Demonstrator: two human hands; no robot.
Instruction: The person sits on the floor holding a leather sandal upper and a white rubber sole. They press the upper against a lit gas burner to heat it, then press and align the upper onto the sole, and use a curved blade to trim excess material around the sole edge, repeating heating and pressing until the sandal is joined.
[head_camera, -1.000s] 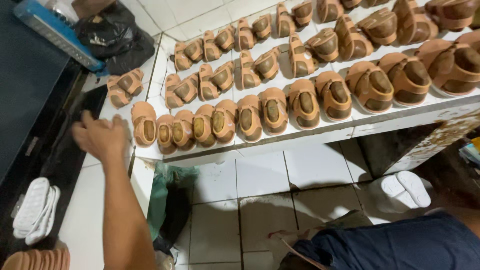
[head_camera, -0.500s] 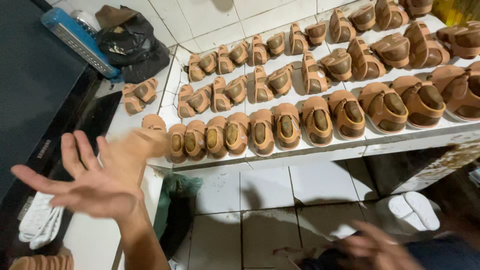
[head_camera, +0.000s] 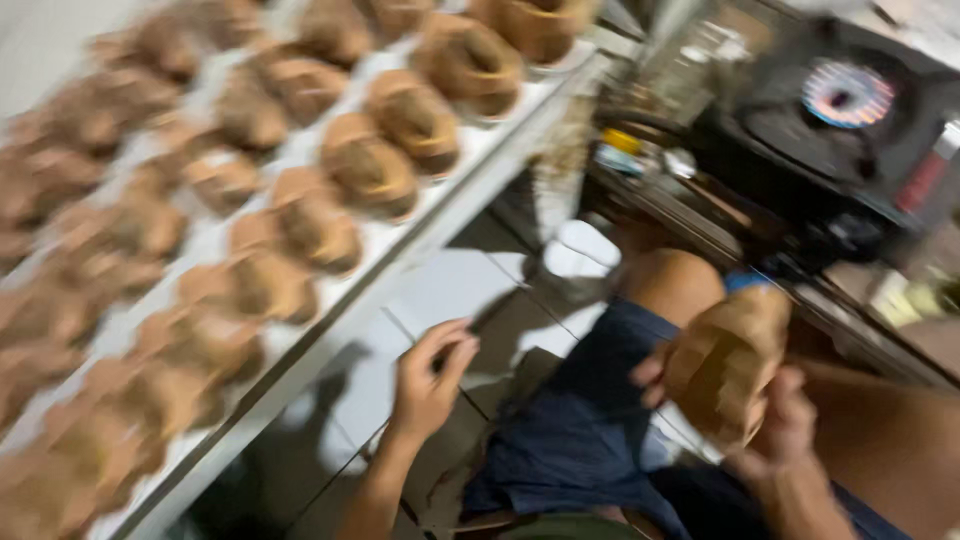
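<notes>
Rows of tan, rounded, moulded sandal-like pieces cover the white tiled surface on the left, running in diagonal lines from lower left to upper right; motion blur smears them, so their exact shape and material are hard to tell. Just right of the surface's edge, over the pale floor tiles, the left hand hangs in the air with its fingers loosely curled toward the thumb, holding nothing that can be seen. Below and to the right lies dark blue cloth, apparently shorts, across the person's lap, with a bare knee above it. Farther right, the right hand grips one tan moulded piece, fingers wrapped around its lower end. That piece stands nearly upright, its long axis tilted slightly, top leaning right. It lies to the right of the left hand, well apart from it, and away from the rows; the right hand is plainly the nearer. Behind it, at the upper right, sits a dark machine with a round coloured disc; its details are lost in blur and cut off by the frame.
</notes>
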